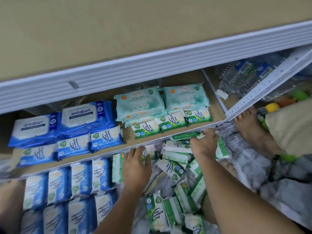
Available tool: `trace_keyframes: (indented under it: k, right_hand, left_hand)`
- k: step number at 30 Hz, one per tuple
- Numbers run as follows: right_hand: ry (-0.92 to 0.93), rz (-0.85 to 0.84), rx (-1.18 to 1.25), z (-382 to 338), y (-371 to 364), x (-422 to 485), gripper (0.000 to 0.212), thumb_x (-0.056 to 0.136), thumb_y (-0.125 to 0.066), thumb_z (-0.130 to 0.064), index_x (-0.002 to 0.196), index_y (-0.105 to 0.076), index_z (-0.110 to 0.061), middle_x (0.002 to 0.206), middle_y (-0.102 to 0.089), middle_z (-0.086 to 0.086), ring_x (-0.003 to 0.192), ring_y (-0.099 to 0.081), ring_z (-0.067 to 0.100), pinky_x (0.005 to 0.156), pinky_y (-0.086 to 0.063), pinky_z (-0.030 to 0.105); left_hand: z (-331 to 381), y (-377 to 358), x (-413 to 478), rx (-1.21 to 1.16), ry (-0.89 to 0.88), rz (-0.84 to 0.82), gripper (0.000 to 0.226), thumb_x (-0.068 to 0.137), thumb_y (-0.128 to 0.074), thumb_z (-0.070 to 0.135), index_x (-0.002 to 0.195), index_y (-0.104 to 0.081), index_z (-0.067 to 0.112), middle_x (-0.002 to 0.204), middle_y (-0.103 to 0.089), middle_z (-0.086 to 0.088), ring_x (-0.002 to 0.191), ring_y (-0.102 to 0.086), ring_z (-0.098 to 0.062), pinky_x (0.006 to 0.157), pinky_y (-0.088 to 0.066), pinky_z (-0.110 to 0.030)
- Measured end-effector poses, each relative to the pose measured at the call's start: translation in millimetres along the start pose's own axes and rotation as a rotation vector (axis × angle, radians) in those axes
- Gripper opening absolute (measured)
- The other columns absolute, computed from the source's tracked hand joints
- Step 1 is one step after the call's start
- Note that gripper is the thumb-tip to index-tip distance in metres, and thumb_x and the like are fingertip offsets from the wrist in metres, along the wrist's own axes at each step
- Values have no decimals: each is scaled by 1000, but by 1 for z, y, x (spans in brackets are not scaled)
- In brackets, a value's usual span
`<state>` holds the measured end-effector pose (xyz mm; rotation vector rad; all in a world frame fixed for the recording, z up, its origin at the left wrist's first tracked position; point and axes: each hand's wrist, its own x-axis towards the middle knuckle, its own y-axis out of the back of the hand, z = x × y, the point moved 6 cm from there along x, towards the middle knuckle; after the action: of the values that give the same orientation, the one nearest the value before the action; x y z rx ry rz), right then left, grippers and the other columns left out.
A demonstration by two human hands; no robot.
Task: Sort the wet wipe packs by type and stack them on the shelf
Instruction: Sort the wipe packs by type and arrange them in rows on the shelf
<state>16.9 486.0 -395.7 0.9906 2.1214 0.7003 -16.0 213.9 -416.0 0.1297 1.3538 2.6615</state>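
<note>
Low on a white metal rack against a beige wall (135, 22), the tan shelf (217, 114) carries sorted packs. Large blue Antabax packs (81, 115) sit at the back left, and teal fragrance-free packs (140, 103) are stacked beside them. Small blue packs (74, 146) and small green pine packs (170, 122) line the front.

Below the shelf's front rim, on the floor, more blue packs (81, 183) stand in neat rows at the left. A loose green pile (175, 168) lies jumbled on a crumpled grey-white sheet (244, 157).

The person's left grip (136, 164) is released, its fingers spread fairly straight on a pale green pack (149, 150) at the edge of the pile. The right grip (205, 143) is curled at the shelf's rim and pinches the end of a dark green pack (185, 136), which lies on its edge just against that rim.

A bare foot (249, 130) rests on the sheet beside the slanted rack post. Clear water bottles (244, 76) fill the next bay to the right.
</note>
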Motion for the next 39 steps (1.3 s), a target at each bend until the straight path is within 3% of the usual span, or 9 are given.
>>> trace_keyframes:
  k: [4, 9, 12, 16, 22, 25, 28, 32, 39]
  right_hand:
    - [21, -92, -80, 24, -4, -56, 29, 81, -65, -6, 109, -60, -11, 121, -51, 13, 91, -55, 31, 73, -44, 34]
    - [-8, -216, -210, 67, -2, -127, 26, 84, -63, -5, 109, -66, -11, 106, -64, 12, 69, -50, 21, 56, -39, 28]
    - [-138, -249, -180, 106, 1, -163, 27, 86, -62, -3, 113, -65, -8, 105, -67, 16, 64, -52, 20, 53, -38, 29]
    - [-281, -257, -152, 153, 9, -196, 34, 84, -65, -6, 118, -64, -5, 113, -67, 19, 97, -63, 36, 71, -46, 33]
    - [-342, -222, -239, 205, 25, -203, 23, 79, -64, -9, 102, -62, -10, 105, -62, 16, 85, -60, 35, 68, -50, 36]
    - [-351, -315, -259, 221, 15, -201, 33, 85, -65, -13, 118, -65, -16, 111, -65, 15, 93, -63, 34, 71, -50, 36]
    - [-346, -327, -211, 226, 4, -199, 39, 87, -66, -10, 126, -66, -14, 118, -67, 17, 101, -64, 36, 78, -52, 37]
    - [-317, -327, -340, 227, 0, -196, 49, 88, -63, -19, 137, -56, -19, 129, -57, 18, 111, -59, 40, 88, -51, 40]
    - [-361, -355, -431, 221, 3, -193, 52, 71, -60, -31, 122, -54, -27, 123, -57, 7, 115, -52, 36, 94, -46, 47]
  left_hand:
    - [-38, 11, -63, -4, 280, -264, 20, 92, -64, 26, 112, -66, 20, 104, -70, -6, 81, -62, -21, 70, -55, -32]
    - [-37, 19, -115, 52, 391, -634, 24, 99, -51, 33, 114, -55, 15, 109, -70, -11, 95, -66, -27, 78, -55, -34]
    - [-28, 26, -134, 129, 301, -721, 30, 101, -43, 28, 123, -52, 9, 121, -65, -15, 108, -63, -32, 89, -53, -39]
    - [-24, 24, -156, 215, 158, -734, 55, 96, -46, 15, 149, -31, 19, 143, -47, -15, 122, -55, -35, 96, -52, -47]
    - [-7, 2, -165, 447, -246, -774, 88, 87, -66, 10, 157, -17, 31, 167, 2, -4, 154, -2, -30, 120, -27, -52]
    - [-4, -11, -166, 532, -347, -862, 87, 89, -62, 4, 158, -16, 30, 168, 9, -2, 155, 7, -26, 124, -16, -48]
    - [-8, -21, -163, 568, -376, -857, 86, 88, -66, 8, 157, -19, 30, 167, 1, -4, 154, 0, -29, 122, -21, -50]
    - [-14, -32, -156, 629, -416, -771, 87, 76, -78, 19, 149, -30, 28, 155, -26, -15, 139, -30, -38, 110, -37, -51]
    - [-21, -24, -151, 654, -407, -657, 71, 65, -81, 27, 130, -55, 24, 140, -44, -10, 126, -42, -33, 98, -42, -47]
